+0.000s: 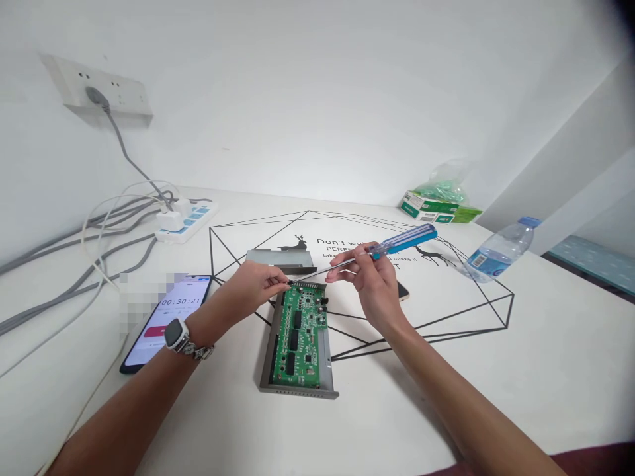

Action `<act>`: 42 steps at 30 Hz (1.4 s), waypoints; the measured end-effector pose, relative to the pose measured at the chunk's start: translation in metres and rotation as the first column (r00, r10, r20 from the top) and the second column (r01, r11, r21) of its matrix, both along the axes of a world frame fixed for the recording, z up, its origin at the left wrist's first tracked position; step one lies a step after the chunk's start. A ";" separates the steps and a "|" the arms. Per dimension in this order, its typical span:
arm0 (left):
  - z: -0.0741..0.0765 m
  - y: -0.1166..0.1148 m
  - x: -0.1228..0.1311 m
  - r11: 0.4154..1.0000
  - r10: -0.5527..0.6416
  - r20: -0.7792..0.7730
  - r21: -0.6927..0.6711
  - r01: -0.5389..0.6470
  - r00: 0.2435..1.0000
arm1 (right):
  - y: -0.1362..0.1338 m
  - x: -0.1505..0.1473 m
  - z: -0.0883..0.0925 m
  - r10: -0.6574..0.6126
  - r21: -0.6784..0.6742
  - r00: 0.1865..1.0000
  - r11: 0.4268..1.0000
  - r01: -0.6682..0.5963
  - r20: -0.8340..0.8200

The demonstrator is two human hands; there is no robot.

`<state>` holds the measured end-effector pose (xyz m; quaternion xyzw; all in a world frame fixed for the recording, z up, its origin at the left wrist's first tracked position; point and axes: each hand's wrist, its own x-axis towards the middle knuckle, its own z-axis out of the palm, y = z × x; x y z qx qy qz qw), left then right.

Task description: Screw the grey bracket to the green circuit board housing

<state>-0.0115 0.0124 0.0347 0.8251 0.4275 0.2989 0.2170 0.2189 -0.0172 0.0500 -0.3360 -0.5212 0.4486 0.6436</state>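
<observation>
A green circuit board [299,336] lies in an open grey metal chassis [299,391] on the white table. My left hand [258,285] is above the board's far end, with its fingertips pinched on a small dark part [289,283], too small to identify. My right hand [371,281] holds a blue-and-clear screwdriver [404,241] by the handle. Its thin shaft reaches left, and the tip ends close to that pinched part. A flat grey metal cover [280,260] lies beyond the board, partly hidden by my left hand.
A smartphone [169,318] showing a timer lies left of the chassis, and another phone [403,291] is partly hidden under my right hand. Further off are a water bottle [499,252], a power strip [186,221], grey cables [74,277] and green boxes [429,208].
</observation>
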 end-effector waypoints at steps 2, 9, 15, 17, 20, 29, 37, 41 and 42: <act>0.000 -0.001 0.001 1.000 -0.005 -0.017 0.017 0.005 1.000 | 0.000 0.000 0.000 -0.006 -0.005 1.000 1.000 0.006 0.000; -0.001 -0.005 0.008 0.998 0.012 -0.103 0.065 -0.005 0.995 | -0.001 0.000 0.003 -0.060 0.037 0.995 0.998 0.057 0.074; -0.021 -0.003 0.023 0.994 -0.005 -0.099 0.105 0.016 0.995 | 0.002 0.006 0.005 -0.238 0.167 0.941 0.965 0.202 0.238; -0.030 0.000 0.025 0.989 0.005 -0.098 0.147 0.009 0.995 | 0.008 0.010 0.003 -0.293 0.206 0.903 0.949 0.236 0.314; -0.037 0.003 0.025 0.992 0.014 -0.139 0.127 0.004 0.990 | 0.019 0.014 -0.001 -0.281 0.195 0.862 0.957 0.217 0.422; -0.037 0.004 0.024 0.997 0.004 -0.186 0.076 0.011 0.983 | 0.030 0.012 -0.001 -0.254 0.219 0.823 0.962 0.162 0.507; -0.025 -0.001 0.024 0.998 0.013 -0.238 0.065 0.003 0.971 | 0.030 0.009 0.004 -0.149 0.142 0.827 0.986 0.084 0.543; -0.020 -0.003 0.022 0.998 0.011 -0.244 0.068 0.006 0.970 | 0.028 0.011 0.004 0.027 0.053 0.801 0.996 -0.073 0.598; -0.019 -0.003 0.023 0.997 0.019 -0.223 0.082 -0.001 0.975 | 0.028 0.011 0.003 0.080 0.029 0.793 0.992 -0.122 0.604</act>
